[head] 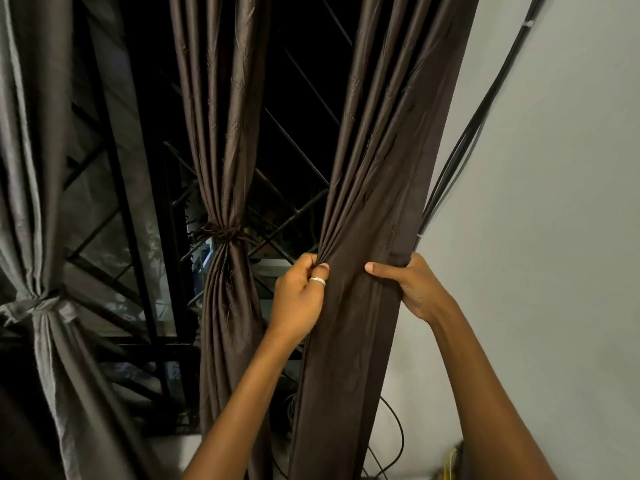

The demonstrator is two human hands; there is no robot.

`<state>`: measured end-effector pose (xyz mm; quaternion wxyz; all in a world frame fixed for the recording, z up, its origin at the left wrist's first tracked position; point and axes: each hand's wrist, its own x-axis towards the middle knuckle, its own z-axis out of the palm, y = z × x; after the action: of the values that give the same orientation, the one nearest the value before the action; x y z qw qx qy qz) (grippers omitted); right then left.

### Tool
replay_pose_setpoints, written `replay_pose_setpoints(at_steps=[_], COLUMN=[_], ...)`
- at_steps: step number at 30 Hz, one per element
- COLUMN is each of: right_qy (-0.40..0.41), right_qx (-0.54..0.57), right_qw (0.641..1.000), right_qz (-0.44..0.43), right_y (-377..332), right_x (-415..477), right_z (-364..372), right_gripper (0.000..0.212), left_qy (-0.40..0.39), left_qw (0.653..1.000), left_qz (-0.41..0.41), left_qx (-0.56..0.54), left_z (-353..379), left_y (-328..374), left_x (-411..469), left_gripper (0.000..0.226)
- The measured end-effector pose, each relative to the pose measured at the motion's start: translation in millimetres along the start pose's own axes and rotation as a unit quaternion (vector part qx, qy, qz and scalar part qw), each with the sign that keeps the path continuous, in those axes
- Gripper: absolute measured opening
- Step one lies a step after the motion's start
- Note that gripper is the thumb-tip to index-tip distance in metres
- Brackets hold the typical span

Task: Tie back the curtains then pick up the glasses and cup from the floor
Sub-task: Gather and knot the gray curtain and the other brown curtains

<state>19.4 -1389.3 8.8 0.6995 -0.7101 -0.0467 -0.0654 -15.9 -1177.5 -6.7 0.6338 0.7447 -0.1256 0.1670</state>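
Note:
A dark brown curtain panel (367,188) hangs at the right, next to the white wall. My left hand (299,296), with a ring on the thumb, pinches its gathered left folds. My right hand (412,289) grips its right edge at the same height. The middle brown curtain (225,133) is bound at its waist by a knotted tie (221,233). A grey curtain (31,168) at the far left is also tied (41,306). No glasses or cup are in view.
A black window grille (294,143) with dark glass stands behind the curtains. Black cables (485,109) run down the white wall (554,202) at right, and a cable loop (398,441) hangs low beside the curtain's hem.

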Motion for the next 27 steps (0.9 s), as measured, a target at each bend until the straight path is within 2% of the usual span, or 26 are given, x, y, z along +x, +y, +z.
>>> replay_pose_setpoints(at_steps=[3, 5, 7, 9, 11, 14, 17, 22, 25, 27], right_qy=[0.144, 0.237, 0.285, 0.278, 0.243, 0.189, 0.143, 0.127, 0.11, 0.088], right_qx=[-0.168, -0.274, -0.328, -0.349, -0.349, -0.356, -0.408, -0.443, -0.452, -0.44], right_qw=[0.973, 0.923, 0.884, 0.869, 0.876, 0.882, 0.871, 0.861, 0.862, 0.873], right_qz=[-0.064, -0.126, -0.174, -0.211, -0.229, -0.244, -0.235, -0.214, -0.2, -0.19], right_y=[4.4, 13.1, 21.2, 28.3, 33.0, 39.8, 43.5, 39.6, 32.1, 27.9], right_x=[-3.5, -11.8, -24.2, -33.5, -38.7, -41.4, -45.7, -56.0, -60.6, -59.6], right_z=[19.0, 36.1, 54.3, 67.8, 74.0, 74.1, 72.1, 67.3, 60.9, 54.3], right_gripper=[0.051, 0.036, 0.025, 0.014, 0.011, 0.022, 0.034, 0.053, 0.05, 0.043], left_qy=[0.073, 0.098, 0.094, 0.083, 0.081, 0.087, 0.082, 0.003, -0.034, -0.055], left_qw=[0.992, 0.983, 0.978, 0.976, 0.976, 0.975, 0.974, 0.984, 0.992, 0.996], left_qz=[0.064, 0.094, 0.107, 0.117, 0.123, 0.12, 0.117, 0.107, 0.073, 0.048], left_qx=[0.085, 0.127, 0.152, 0.162, 0.161, 0.163, 0.173, 0.143, 0.094, 0.055], left_z=[15.7, 26.2, 34.1, 39.4, 41.5, 38.9, 36.7, 32.8, 26.6, 23.2], left_y=[-1.6, -4.4, -5.2, -4.0, -2.5, -4.1, -3.6, -3.7, -0.3, 2.4], left_x=[-3.0, -7.0, -10.3, -11.7, -10.3, -5.1, -1.6, -1.4, -3.9, -2.7], left_gripper=[0.014, 0.019, 0.021, 0.021, 0.022, 0.024, 0.026, 0.036, 0.044, 0.041])
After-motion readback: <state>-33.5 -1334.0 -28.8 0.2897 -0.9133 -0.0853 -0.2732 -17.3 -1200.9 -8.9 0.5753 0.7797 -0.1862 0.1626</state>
